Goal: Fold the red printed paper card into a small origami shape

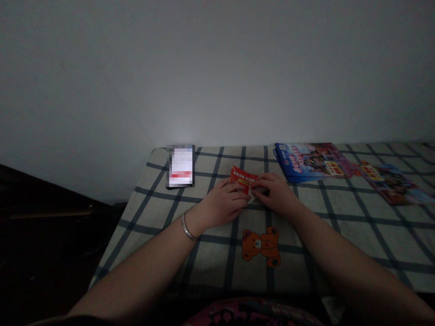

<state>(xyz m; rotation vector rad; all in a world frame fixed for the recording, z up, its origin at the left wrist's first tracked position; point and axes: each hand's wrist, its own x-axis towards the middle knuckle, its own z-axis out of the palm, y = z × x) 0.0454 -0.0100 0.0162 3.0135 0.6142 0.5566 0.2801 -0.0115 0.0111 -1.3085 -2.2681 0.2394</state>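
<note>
A small red printed paper [240,175], seemingly a folded leaflet with white and yellow print, lies on the checked cloth in front of me. My left hand [224,203] is closed over its lower left part, fingers together and pressing on it. At its right edge my right hand [276,192] pinches the paper with bent fingers. A whitish underside shows between the two hands. Fingers cover much of the paper, so its exact folds are hidden. A silver bangle [187,227] circles my left wrist.
A lit phone [181,167], its screen blurred out, lies at the back left. Several colourful flyers [309,160] overlap at the back right, another flyer [396,181] beyond them. The checked cloth [210,258] bears an orange bear picture [261,246]. A wall [217,81] rises behind.
</note>
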